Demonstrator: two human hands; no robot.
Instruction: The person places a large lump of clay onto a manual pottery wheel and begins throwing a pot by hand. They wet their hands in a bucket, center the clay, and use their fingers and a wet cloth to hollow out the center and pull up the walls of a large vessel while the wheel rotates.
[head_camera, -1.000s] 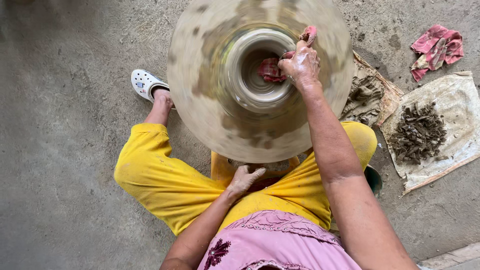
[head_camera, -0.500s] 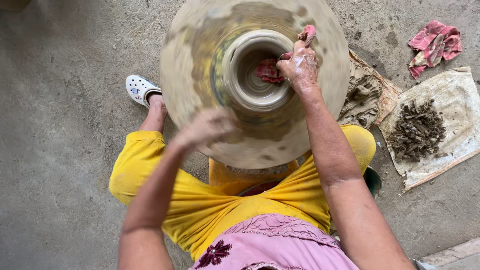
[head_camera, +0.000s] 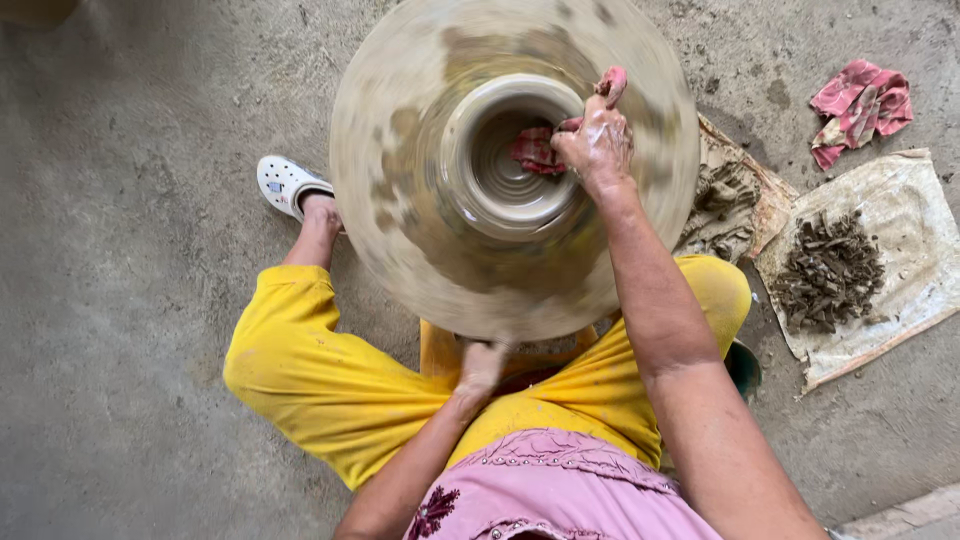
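Our right hand (head_camera: 597, 143) pinches a red wet cloth (head_camera: 535, 150) against the rim of the clay pot (head_camera: 505, 150), centred on the blurred wheel (head_camera: 400, 200). Our left hand (head_camera: 480, 365) sits at the wheel's near edge; we cannot tell its grip.

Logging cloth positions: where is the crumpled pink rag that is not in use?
In the head view, the crumpled pink rag lies on the concrete floor at upper right, just above the pale sheet holding dark clay scraps.
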